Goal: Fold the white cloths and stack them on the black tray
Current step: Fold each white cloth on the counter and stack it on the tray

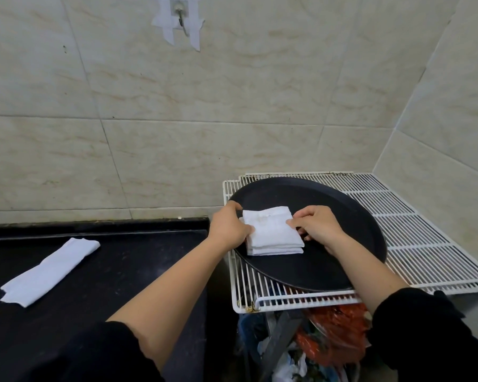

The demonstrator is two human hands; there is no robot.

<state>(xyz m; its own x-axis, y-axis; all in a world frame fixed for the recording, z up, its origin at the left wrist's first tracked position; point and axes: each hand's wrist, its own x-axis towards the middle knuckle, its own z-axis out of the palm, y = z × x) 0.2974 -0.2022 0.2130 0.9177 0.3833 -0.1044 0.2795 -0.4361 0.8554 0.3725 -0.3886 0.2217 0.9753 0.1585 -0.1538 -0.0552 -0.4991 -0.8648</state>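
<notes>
Head view: hands (230, 226) (320, 229) pinch cloth stack (272, 235) at edges.

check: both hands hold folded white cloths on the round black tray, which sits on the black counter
No. Head view: the round black tray sits on a white wire rack, not the black counter. Left hand and right hand hold the folded white cloths.

Stack (271, 232) on tray (329, 267), seemingly atop rack (425, 244).
</notes>
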